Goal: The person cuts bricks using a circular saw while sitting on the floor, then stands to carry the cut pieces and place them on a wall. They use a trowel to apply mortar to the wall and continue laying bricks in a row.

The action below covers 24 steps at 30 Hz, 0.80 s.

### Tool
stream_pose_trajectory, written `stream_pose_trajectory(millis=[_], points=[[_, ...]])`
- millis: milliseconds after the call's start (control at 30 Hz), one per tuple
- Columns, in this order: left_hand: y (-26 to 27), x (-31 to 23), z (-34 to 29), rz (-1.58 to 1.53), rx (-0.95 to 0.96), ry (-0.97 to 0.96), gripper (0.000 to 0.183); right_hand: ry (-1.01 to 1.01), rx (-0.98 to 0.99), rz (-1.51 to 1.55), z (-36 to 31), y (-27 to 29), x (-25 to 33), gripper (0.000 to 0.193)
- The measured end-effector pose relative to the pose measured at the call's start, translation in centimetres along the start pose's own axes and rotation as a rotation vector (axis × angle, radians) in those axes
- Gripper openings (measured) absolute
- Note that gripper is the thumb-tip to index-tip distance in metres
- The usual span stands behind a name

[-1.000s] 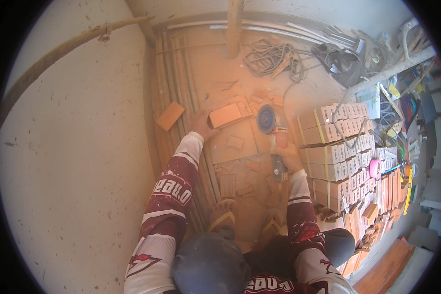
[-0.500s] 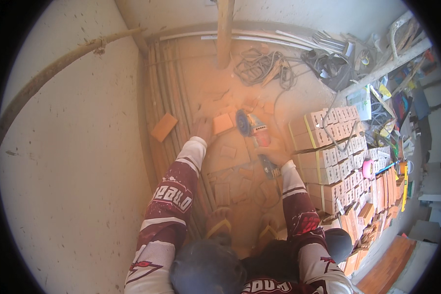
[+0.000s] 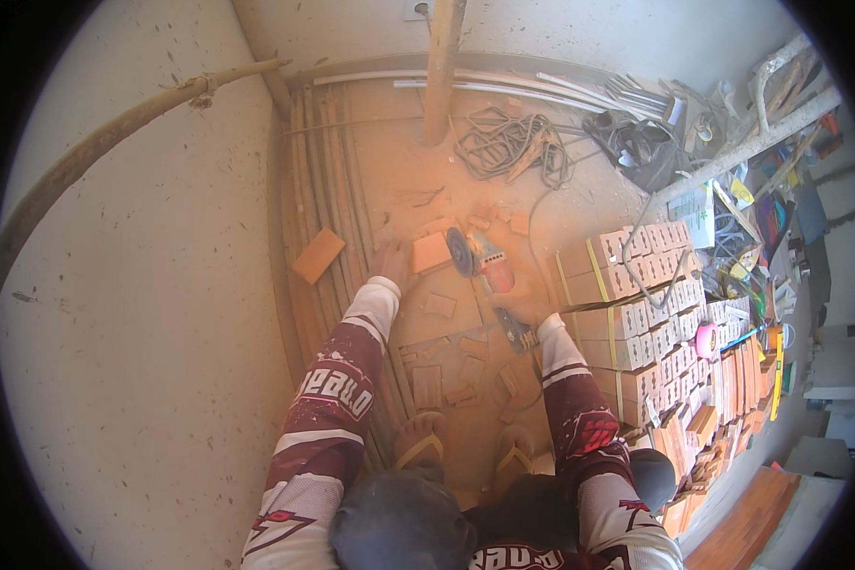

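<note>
Gripping the red-and-dark angle grinder [image 3: 497, 275] in the head view, the right hand [image 3: 525, 306] is closed around the tool's body, its round dark disc [image 3: 461, 252] at the right end of an orange brick [image 3: 431, 255]. The left hand [image 3: 390, 260] is against the brick's left end; how tightly its fingers close cannot be told. The brick is low over the dusty floor [image 3: 389, 185], ahead of the person's feet, with broken pieces [image 3: 427, 387] scattered nearer them. Orange dust coats this floor and hazes the air above it. To the left, long poles [image 3: 337, 190] lie beside a pale, speckled wall [image 3: 142, 332], a second brick [image 3: 318, 256] resting across them. An upright post [image 3: 441, 76] stands toward the far wall, where white pipes [image 3: 503, 88] lie along the base; a tangled cable [image 3: 503, 142] sits near it, with a black bag [image 3: 646, 157] farther right. Strapped stacks of hollow bricks [image 3: 627, 266] fill the right side, a pink roll [image 3: 706, 340] beside them, and beyond is a cluttered, dimmer area.
</note>
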<state>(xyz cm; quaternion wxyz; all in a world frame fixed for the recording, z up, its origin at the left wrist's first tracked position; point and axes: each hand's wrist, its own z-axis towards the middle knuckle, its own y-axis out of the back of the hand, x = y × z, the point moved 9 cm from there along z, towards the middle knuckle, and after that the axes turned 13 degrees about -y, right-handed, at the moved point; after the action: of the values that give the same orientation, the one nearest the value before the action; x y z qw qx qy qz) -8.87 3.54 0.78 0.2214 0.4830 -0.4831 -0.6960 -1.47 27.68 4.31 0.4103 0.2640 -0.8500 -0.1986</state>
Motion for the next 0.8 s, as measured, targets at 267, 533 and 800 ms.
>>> stream_pose_trajectory(millis=[267,533,800], points=[[-0.3,-0.5,0.4,0.005,-0.034,-0.042,0.054,-0.005,0.034,0.065,1.2,-0.3,-1.4,0.048],[-1.2,0.8,0.3,0.012,-0.103,-0.073,0.048,-0.044,0.045,-0.008,0.3,-0.1,1.5,0.048],[-1.5,1.5,0.0,0.061,-0.068,-0.037,0.047,-0.032,0.047,-0.019,2.3,-0.6,2.9,0.048]])
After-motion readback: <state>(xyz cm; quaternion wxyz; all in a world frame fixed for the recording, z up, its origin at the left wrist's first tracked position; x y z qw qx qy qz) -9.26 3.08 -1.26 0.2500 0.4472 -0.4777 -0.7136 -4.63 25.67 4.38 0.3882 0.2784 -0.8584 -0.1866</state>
